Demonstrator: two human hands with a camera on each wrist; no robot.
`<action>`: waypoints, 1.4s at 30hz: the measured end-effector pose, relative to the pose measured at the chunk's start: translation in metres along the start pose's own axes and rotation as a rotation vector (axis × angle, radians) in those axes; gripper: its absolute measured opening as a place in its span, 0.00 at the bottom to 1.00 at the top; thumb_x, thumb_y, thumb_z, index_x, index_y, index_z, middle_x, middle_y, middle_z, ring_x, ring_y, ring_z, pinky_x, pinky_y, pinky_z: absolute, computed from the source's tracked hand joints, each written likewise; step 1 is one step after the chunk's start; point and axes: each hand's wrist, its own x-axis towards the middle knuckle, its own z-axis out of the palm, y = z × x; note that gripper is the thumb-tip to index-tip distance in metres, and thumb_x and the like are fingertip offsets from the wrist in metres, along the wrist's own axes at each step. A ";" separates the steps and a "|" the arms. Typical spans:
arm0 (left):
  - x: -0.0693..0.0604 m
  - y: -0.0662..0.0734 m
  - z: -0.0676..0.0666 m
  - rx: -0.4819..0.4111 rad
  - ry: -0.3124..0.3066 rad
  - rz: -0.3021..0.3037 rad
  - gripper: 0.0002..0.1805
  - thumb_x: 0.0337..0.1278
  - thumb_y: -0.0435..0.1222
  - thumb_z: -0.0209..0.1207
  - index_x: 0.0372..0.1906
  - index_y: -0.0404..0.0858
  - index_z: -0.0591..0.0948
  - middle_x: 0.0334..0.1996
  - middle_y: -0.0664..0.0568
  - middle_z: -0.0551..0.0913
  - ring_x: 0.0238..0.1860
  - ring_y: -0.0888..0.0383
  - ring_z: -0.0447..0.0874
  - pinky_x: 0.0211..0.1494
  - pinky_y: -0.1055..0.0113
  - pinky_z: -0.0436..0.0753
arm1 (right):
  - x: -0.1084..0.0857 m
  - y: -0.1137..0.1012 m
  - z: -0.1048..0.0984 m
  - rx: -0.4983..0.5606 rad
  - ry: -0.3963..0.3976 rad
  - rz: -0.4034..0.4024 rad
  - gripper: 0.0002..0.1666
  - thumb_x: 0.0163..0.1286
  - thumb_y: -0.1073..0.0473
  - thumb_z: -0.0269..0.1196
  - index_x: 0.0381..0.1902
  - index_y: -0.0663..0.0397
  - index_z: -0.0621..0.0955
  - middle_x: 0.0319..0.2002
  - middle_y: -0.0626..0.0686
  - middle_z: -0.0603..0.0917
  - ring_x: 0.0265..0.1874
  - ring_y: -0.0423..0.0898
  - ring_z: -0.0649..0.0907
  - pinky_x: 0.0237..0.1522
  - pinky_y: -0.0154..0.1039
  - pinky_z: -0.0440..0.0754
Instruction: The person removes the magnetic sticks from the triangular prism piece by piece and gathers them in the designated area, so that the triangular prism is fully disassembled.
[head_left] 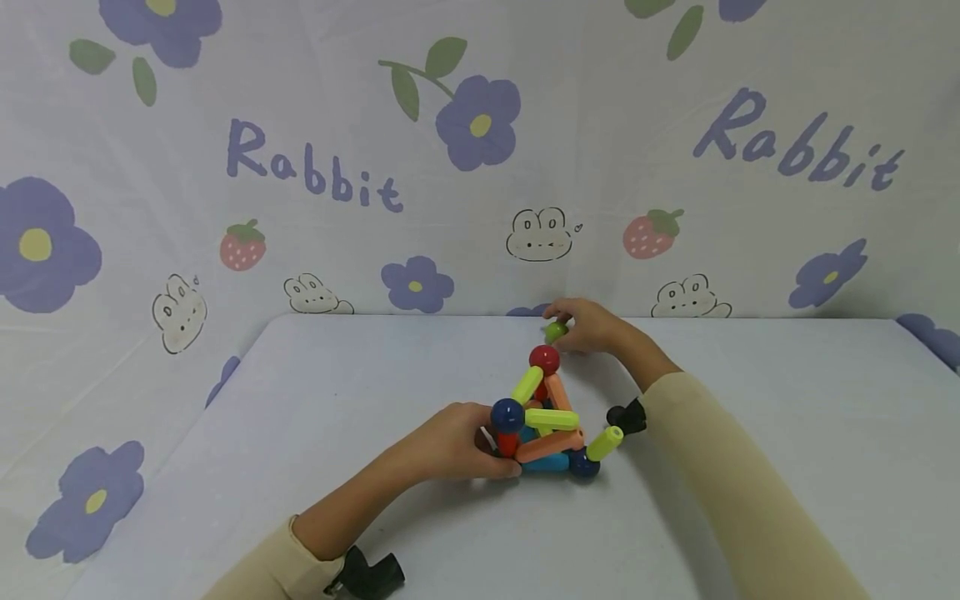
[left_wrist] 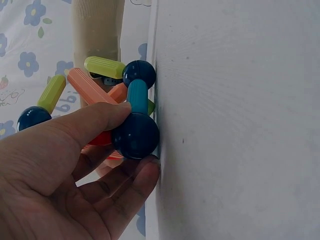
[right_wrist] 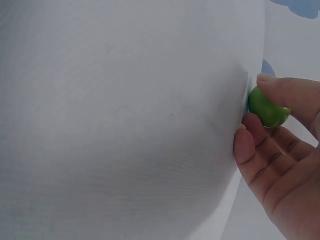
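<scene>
"What does your left grip have?"

"On my head view, the left hand [head_left: 461, 442] holds the ball-and-rod frame [head_left: 551, 419] by one corner. Up close I see its thumb against a blue rod [left_wrist: 138, 96] and its fingertips at a dark blue ball [left_wrist: 135, 136]."

"And the right?"

"I see the right hand [head_left: 592, 327] narrow, pinching a green ball [head_left: 556, 332] between thumb and fingers, beside the table's [head_left: 847, 400] far edge. Near that grip is the frame's red ball [head_left: 544, 360]."

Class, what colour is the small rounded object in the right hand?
Green; the rounded object shows best from the right wrist.
</scene>
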 end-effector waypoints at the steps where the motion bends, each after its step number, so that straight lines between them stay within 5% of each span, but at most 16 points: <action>1: 0.000 0.000 0.000 0.001 -0.001 0.001 0.18 0.50 0.40 0.75 0.46 0.42 0.84 0.34 0.60 0.84 0.31 0.62 0.83 0.37 0.70 0.83 | 0.000 0.000 0.000 0.006 -0.001 0.006 0.33 0.62 0.65 0.69 0.66 0.59 0.74 0.59 0.65 0.76 0.50 0.57 0.79 0.46 0.45 0.85; 21: 0.002 -0.001 0.000 -0.006 -0.003 0.009 0.18 0.50 0.39 0.75 0.47 0.42 0.84 0.34 0.59 0.84 0.32 0.62 0.83 0.37 0.69 0.83 | -0.016 0.007 -0.004 0.028 0.025 0.082 0.48 0.62 0.65 0.70 0.75 0.59 0.59 0.65 0.68 0.70 0.57 0.62 0.77 0.56 0.54 0.79; 30: 0.003 -0.001 0.002 -0.023 -0.012 0.009 0.16 0.50 0.40 0.75 0.45 0.44 0.84 0.33 0.60 0.84 0.31 0.61 0.84 0.37 0.69 0.83 | -0.065 -0.005 -0.003 -0.126 0.088 0.010 0.46 0.64 0.60 0.70 0.74 0.65 0.60 0.67 0.72 0.66 0.62 0.66 0.73 0.58 0.61 0.76; 36: 0.002 0.000 0.002 -0.017 -0.007 0.012 0.16 0.50 0.40 0.75 0.45 0.43 0.84 0.33 0.60 0.84 0.31 0.62 0.84 0.38 0.69 0.83 | -0.116 -0.029 -0.011 -0.131 0.105 -0.138 0.20 0.69 0.59 0.65 0.56 0.62 0.78 0.47 0.59 0.84 0.43 0.55 0.83 0.43 0.47 0.85; 42: 0.000 -0.002 0.000 -0.036 -0.001 0.005 0.17 0.50 0.40 0.75 0.45 0.44 0.84 0.34 0.59 0.84 0.32 0.61 0.84 0.37 0.68 0.84 | -0.153 -0.058 -0.015 0.052 0.110 -0.381 0.06 0.73 0.59 0.63 0.44 0.52 0.85 0.35 0.44 0.84 0.35 0.44 0.80 0.40 0.40 0.82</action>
